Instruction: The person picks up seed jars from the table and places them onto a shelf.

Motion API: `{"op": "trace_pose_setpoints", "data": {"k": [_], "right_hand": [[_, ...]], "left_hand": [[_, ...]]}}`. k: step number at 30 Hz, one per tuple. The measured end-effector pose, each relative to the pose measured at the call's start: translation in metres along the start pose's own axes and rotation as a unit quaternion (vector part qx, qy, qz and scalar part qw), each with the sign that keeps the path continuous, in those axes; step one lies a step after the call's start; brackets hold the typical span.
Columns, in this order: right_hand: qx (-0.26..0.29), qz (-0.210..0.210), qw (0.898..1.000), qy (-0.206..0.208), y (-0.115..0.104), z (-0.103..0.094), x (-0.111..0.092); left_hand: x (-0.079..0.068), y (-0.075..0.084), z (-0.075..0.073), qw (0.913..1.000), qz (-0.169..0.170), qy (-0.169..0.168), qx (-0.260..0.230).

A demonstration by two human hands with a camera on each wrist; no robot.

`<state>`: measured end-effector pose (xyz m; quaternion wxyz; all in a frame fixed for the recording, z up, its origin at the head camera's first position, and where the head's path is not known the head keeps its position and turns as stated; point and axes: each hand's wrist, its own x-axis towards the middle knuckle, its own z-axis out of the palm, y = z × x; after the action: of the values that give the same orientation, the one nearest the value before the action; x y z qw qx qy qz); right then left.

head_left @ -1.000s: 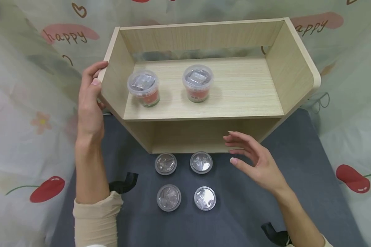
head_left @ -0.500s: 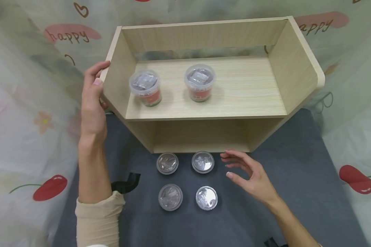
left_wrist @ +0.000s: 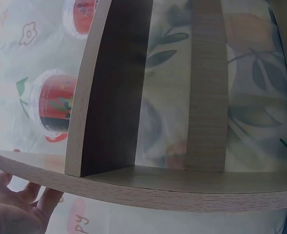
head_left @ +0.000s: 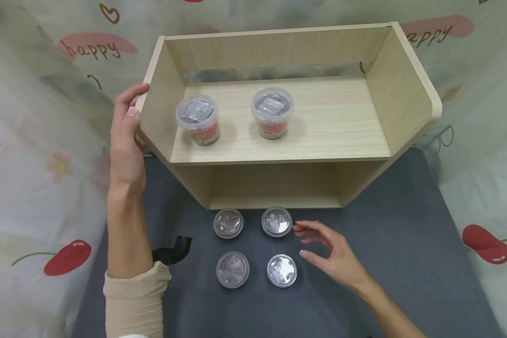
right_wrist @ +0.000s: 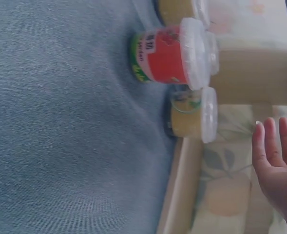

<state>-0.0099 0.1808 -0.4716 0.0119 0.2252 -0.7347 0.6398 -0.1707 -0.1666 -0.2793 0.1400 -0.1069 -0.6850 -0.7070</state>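
A pale wooden shelf unit [head_left: 279,162] stands at the back of the table. My left hand [head_left: 126,136] grips its left side panel near the top, fingers curled over the edge. My right hand [head_left: 327,253] hovers with loosely spread fingers just right of several lidded plastic cups, holding nothing. Closest to it are the back right cup [head_left: 276,221] and the front right cup [head_left: 281,271]. In the right wrist view, a red-labelled cup [right_wrist: 165,53] stands before a yellowish cup [right_wrist: 186,114]. Two red-banded cups, left [head_left: 197,119] and middle [head_left: 272,113], sit on the upper board.
A back left cup [head_left: 228,223] and a front left cup [head_left: 233,270] stand on the dark blue-grey tablecloth [head_left: 186,300]. A black strap [head_left: 173,251] lies beside the left forearm. Printed curtains [head_left: 46,155] hang around the table.
My right hand has come down from the shelf's lower opening and moved left toward the cups on the table. My left hand keeps its hold on the side panel.
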Motion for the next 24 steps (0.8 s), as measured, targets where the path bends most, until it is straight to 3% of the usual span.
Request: {"op": "trace_pose_setpoints", "data": {"k": [17, 24], "right_hand": [[-0.046, 0.03, 0.998, -0.028, 0.028, 0.019, -0.019], [-0.071, 0.045, 0.996, -0.042, 0.024, 0.025, -0.02]], "left_hand": [[-0.001, 0.001, 0.0, 1.0, -0.001, -0.001, 0.005], [-0.001, 0.0, 0.0, 0.9999, 0.005, -0.001, 0.011]]}}
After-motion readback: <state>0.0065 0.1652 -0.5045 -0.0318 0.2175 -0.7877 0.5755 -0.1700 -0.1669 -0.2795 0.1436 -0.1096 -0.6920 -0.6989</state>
